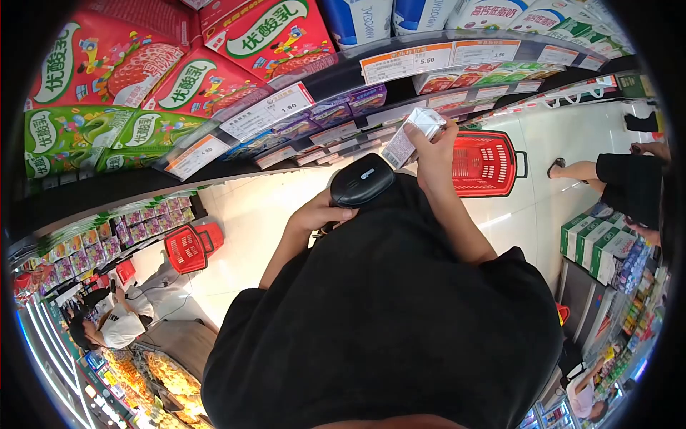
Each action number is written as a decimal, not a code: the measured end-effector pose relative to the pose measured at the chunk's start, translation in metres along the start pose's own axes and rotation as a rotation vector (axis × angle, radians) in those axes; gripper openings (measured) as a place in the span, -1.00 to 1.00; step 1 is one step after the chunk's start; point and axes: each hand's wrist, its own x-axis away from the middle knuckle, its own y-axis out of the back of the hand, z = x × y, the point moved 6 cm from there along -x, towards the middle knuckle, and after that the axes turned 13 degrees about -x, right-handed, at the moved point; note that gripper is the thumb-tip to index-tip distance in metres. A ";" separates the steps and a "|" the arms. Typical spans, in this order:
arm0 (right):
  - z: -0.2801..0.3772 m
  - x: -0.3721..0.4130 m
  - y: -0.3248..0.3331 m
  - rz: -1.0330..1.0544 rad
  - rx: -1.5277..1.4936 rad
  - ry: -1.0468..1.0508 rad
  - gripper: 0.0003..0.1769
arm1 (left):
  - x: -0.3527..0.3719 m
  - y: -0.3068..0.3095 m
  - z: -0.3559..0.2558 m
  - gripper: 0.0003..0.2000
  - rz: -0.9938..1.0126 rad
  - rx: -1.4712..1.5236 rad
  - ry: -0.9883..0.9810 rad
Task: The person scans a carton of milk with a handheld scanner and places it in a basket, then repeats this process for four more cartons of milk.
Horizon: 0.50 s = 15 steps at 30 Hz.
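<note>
My right hand is closed around a small drink carton, tilted, its silvery-white end facing up. In front of my chest, my left hand grips a black handheld barcode scanner with a rounded top and a small white logo. The scanner's handle and most of my left fingers are hidden beneath it. Carton and scanner are close together but apart, just below the shelf edge. A red shopping basket is on the floor beyond my right hand.
A shelf of red drink boxes, green boxes and blue cartons curves across the top, with price tags along its edge. Another red basket stands left. People are at left and right.
</note>
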 end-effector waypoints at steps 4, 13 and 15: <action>0.001 0.001 0.000 0.014 -0.014 0.002 -0.21 | -0.002 0.001 0.004 -0.40 0.015 0.023 0.003; -0.003 0.005 0.000 0.073 -0.083 -0.044 -0.32 | 0.003 -0.002 -0.001 -0.40 0.025 -0.017 -0.014; -0.004 0.005 0.000 0.108 -0.106 -0.066 -0.40 | 0.005 -0.001 -0.001 -0.42 0.004 -0.054 0.016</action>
